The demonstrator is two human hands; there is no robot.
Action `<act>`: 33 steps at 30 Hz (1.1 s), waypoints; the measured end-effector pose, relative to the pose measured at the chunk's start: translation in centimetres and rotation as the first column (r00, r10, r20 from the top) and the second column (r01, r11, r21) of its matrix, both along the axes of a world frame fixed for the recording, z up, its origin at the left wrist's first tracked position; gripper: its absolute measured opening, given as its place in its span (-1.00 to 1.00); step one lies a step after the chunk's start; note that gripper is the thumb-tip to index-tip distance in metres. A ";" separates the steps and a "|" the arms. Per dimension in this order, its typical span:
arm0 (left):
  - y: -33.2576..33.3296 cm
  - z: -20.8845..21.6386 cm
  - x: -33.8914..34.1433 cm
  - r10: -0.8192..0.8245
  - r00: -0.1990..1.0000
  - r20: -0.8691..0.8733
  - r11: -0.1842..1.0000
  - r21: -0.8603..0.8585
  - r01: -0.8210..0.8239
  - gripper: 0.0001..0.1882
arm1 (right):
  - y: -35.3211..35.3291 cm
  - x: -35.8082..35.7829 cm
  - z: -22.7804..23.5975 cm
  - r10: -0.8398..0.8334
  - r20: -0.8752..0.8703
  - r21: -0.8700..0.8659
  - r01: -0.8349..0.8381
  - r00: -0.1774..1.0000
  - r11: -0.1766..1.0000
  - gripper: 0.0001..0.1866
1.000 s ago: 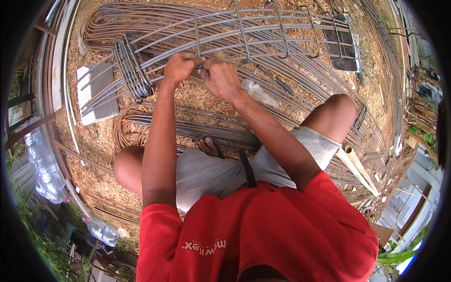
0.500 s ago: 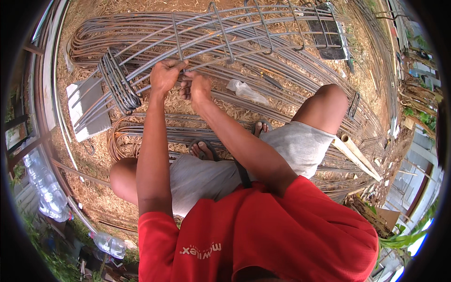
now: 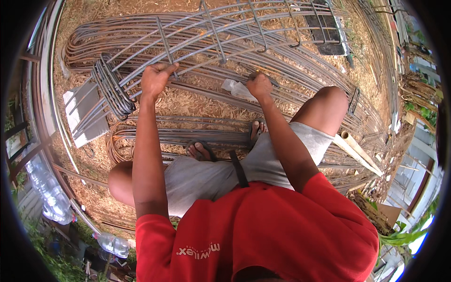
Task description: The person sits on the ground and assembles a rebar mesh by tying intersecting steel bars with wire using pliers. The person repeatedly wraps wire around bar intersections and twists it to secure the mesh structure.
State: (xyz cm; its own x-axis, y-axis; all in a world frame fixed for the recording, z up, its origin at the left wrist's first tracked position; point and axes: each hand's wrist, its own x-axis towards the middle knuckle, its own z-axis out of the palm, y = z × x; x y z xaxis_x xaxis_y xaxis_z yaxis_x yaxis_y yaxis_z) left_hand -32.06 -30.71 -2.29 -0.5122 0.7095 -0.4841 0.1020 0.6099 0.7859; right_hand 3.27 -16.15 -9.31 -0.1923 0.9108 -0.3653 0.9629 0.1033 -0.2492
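A rebar cage (image 3: pixel 235 26) of long grey bars with square stirrups lies across the upper part of the view. My left hand (image 3: pixel 157 80) is closed around the lower corner of a stirrup (image 3: pixel 163 37), where it meets a long bar. Farther right, my right hand (image 3: pixel 259 85) has its fingers curled over a dark-handled tool (image 3: pixel 276 84) lying on the bars; most of the tool is hidden under the hand. A crumpled clear plastic bag (image 3: pixel 237 89) lies just left of that hand. Several bunched stirrups (image 3: pixel 112 87) hang on the cage's left end.
Bent rusty bars (image 3: pixel 77 44) lie beneath the cage, with more bars (image 3: pixel 188 134) by my feet. The cage's ends are near a grey block (image 3: pixel 87 115) on the left and a dark block (image 3: pixel 326 33) on the right. Two pale pipes (image 3: pixel 359 152) lie right of my knee.
My right hand has left the joint beside my left hand and moved right, onto the dark-handled tool. The left hand stays at the stirrup, and the view has shifted slightly.
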 end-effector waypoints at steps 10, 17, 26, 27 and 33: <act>-0.6 0.0 -0.2 0.026 0.998 0.050 0.999 0.040 -0.028 -0.57 | 2.6 3.7 -7.6 0.066 0.284 0.066 -0.088 0.957 0.994 -0.32; -0.1 0.9 0.4 0.062 0.996 0.070 0.996 0.064 -0.066 -0.62 | 1.3 4.9 -5.8 0.150 -0.076 0.288 -0.122 0.986 0.950 -0.59; -0.1 0.8 -0.4 -0.030 0.999 -0.031 0.997 -0.070 0.028 -0.53 | -1.5 0.6 1.2 0.256 -0.643 0.219 -0.147 0.722 0.964 -0.55; -0.1 0.8 -0.4 -0.038 0.999 -0.036 0.996 -0.080 0.035 -0.52 | -2.2 -0.5 2.4 0.217 -0.742 0.177 -0.127 0.635 0.976 -0.55; -0.1 1.9 0.0 -0.053 0.997 -0.050 0.990 -0.137 0.046 -0.53 | -5.1 -6.8 13.7 -0.245 -0.967 -0.254 -0.233 0.069 0.939 -0.73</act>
